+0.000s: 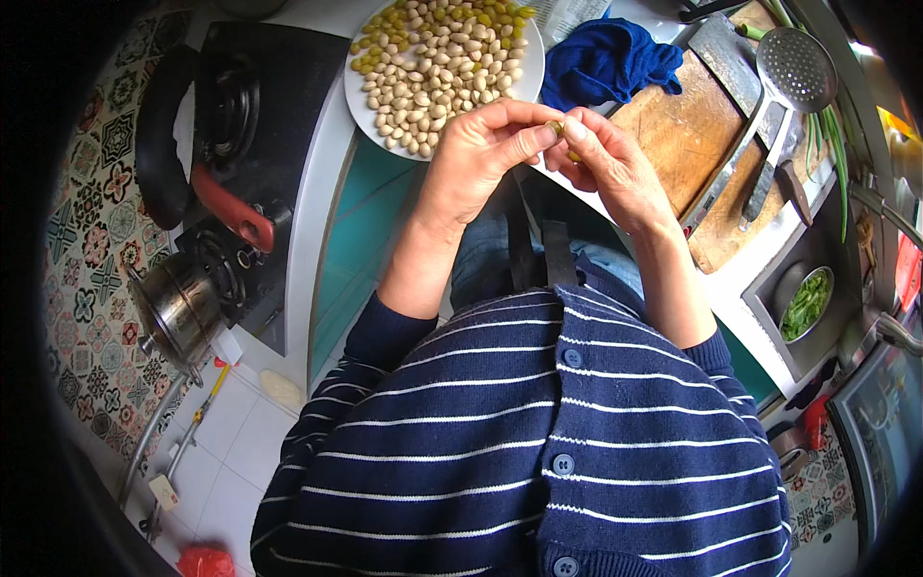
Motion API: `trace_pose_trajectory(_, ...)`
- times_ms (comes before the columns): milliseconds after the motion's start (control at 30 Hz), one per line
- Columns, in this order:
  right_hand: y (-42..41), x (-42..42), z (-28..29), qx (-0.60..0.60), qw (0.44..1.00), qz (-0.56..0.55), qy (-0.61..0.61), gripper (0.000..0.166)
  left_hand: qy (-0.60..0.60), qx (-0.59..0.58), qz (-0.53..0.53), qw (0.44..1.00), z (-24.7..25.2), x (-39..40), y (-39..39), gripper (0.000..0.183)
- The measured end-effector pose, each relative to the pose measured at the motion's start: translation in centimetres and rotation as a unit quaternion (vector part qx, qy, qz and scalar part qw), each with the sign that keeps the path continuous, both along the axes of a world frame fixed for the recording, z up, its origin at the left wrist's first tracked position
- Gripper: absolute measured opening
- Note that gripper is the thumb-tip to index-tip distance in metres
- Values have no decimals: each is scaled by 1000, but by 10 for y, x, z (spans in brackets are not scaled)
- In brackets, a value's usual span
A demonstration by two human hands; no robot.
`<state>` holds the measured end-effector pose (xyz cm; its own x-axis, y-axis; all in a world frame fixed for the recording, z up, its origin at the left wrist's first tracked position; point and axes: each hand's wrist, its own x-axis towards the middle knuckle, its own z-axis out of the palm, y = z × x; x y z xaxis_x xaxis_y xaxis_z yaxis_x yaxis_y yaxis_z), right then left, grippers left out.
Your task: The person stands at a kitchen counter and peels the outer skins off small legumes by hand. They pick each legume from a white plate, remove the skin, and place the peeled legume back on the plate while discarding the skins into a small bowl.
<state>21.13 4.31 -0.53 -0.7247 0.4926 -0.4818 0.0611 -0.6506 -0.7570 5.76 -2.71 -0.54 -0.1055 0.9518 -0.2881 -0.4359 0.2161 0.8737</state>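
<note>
A white plate (533,72) holds many pale-shelled ginkgo nuts (425,83), with yellow-green kernels (375,36) along its left and upper edges. My left hand (479,155) is at the plate's lower right rim, thumb and forefinger pinching a small greenish-brown ginkgo kernel (554,128). Meeting it fingertip to fingertip, my right hand (609,162) grips the other side of that kernel. A bit of yellow, seemingly another kernel, shows between the curled fingers of the right hand. The fingers partly hide both pieces.
Right of the plate lie a crumpled blue cloth (606,61) and a wooden cutting board (670,137) bearing a cleaver (728,65), a skimmer (797,68) and green onions (836,159). A bowl of chopped greens (804,306) sits in the sink. At left are a black gas stove (288,94) and metal pot (180,310).
</note>
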Motion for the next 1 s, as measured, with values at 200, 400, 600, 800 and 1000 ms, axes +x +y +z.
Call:
trace_pose_trajectory(200, -7, -1, 1, 18, 1000, 9, -10, 26, -18, 11, -29, 999, -4, 3, -2, 19)
trace_pose_trajectory(400, -17, -4, -5, 67, 996, -38, -42, 26, -82, -9, 4, 997, -9, 10, -5, 21)
trace_pose_trajectory(600, -17, -2, -14, 120, 992, -13, -44, 30, -64, -12, -6, 998, -12, 6, -8, 19)
trace_pose_trajectory(800, -8, 1, -20, 308, 942, 33, -128, 32, 112, 44, 66, 991, -12, 17, -8, 13)
trace_pose_trajectory(1000, -1, 3, -5, 615, 752, 107, -213, 29, 64, -18, -15, 998, -5, 6, -9, 18)
